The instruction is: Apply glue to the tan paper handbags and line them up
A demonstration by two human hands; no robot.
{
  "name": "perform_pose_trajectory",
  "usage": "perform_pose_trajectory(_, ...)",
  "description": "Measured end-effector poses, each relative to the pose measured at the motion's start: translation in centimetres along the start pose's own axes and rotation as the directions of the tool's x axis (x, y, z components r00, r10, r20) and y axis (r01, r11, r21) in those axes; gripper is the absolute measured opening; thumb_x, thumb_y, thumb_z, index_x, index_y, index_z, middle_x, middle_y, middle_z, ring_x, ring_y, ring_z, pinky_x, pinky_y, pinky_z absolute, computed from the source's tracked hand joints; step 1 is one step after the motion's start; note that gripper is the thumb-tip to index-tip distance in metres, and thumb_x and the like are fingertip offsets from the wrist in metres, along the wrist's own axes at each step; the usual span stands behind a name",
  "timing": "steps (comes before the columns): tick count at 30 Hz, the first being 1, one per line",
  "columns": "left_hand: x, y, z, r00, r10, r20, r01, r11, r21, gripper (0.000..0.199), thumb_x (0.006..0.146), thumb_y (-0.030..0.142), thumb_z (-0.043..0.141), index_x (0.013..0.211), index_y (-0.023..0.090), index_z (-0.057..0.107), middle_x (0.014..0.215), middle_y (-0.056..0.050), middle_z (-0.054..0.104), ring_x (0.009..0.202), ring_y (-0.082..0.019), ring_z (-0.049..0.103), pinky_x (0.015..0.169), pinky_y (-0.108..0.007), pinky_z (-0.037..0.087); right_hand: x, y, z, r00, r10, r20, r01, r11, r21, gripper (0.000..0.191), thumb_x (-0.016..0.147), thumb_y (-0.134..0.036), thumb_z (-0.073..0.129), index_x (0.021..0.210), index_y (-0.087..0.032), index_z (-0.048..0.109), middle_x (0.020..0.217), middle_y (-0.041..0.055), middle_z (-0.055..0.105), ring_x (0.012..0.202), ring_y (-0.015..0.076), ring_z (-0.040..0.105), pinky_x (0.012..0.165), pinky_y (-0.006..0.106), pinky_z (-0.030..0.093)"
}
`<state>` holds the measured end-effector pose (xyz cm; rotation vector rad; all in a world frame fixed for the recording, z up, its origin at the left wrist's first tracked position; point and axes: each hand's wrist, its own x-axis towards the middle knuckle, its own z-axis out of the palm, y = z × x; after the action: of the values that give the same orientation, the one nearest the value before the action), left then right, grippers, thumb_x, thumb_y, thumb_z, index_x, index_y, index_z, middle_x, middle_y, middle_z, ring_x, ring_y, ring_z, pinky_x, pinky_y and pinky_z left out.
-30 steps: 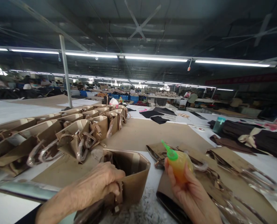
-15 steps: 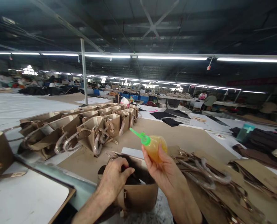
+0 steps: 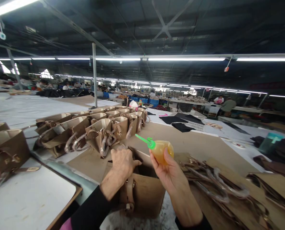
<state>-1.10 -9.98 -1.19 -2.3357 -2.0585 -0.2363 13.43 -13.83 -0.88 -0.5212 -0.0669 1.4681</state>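
A tan handbag (image 3: 148, 195) stands open at the table's near edge, its dark inside partly visible. My left hand (image 3: 123, 164) is closed over the bag's left rim, its thumb pointing right across the opening and its fingertips hidden. My right hand (image 3: 167, 169) is wrapped round a soft clear bottle (image 3: 162, 151) of amber liquid, held above the bag's right side. The bottle's green nozzle points up and to the left. A strap with a metal buckle hangs down the bag's near face.
Rows of open tan bags (image 3: 100, 129) stand at the left and back left. Flat tan bag pieces with wrapped handles (image 3: 219, 185) lie at the right. Black pieces (image 3: 173, 119) and a teal cup (image 3: 270, 142) are farther back. People sit or stand in the distance.
My left hand has come up out of the bag's opening onto its left rim. The bag stands higher and more of its front shows. My right hand still holds the bottle. The view has shifted left.
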Motion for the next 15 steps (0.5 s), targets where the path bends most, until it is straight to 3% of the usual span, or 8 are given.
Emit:
perform_pose_trajectory(8, 1.1, -1.5, 0.9, 0.954, -0.155, 0.256, 0.194, 0.972, -0.133, 0.047, 0.061, 0.042, 0.074, 0.093, 0.007, 0.068, 0.106, -0.024, 0.067, 0.1, -0.039, 0.063, 0.081, -0.047, 0.05, 0.2, 0.2, 0.0, 1.0, -0.013, 0.011, 0.013, 1.0, 0.009, 0.013, 0.095, -0.014, 0.051, 0.096, -0.019, 0.063, 0.091, 0.0026, 0.073, 0.09, 0.0168, 0.069, 0.082, 0.035, 0.058)
perform_pose_trajectory(12, 2.1, -3.4, 2.3, 0.946, -0.145, 0.291, 0.232, 0.928, -0.291, 0.035, 0.053, 0.021, 0.074, 0.085, 0.011, 0.067, 0.101, -0.02, 0.07, 0.1, -0.038, 0.063, 0.083, -0.043, 0.049, 0.4, 0.0, 0.0, 1.0, -0.013, -0.003, 0.013, 1.0, 0.009, 0.016, 0.096, -0.013, 0.048, 0.098, -0.018, 0.063, 0.087, 0.0028, 0.073, 0.09, 0.0186, 0.069, 0.08, 0.035, 0.059)
perform_pose_trajectory(15, 2.9, -5.2, 4.0, 0.955, -0.121, 0.27, 0.247, 0.828, -0.503, 0.034, 0.047, 0.0, 0.062, 0.077, 0.014, 0.065, 0.089, -0.012, 0.071, 0.1, -0.034, 0.062, 0.086, -0.038, 0.047, 0.5, -0.2, -0.2, 1.0, -0.013, -0.006, 0.013, 1.0, 0.013, 0.014, 0.096, -0.013, 0.05, 0.097, -0.018, 0.063, 0.091, 0.005, 0.074, 0.089, 0.02, 0.07, 0.077, 0.036, 0.06)
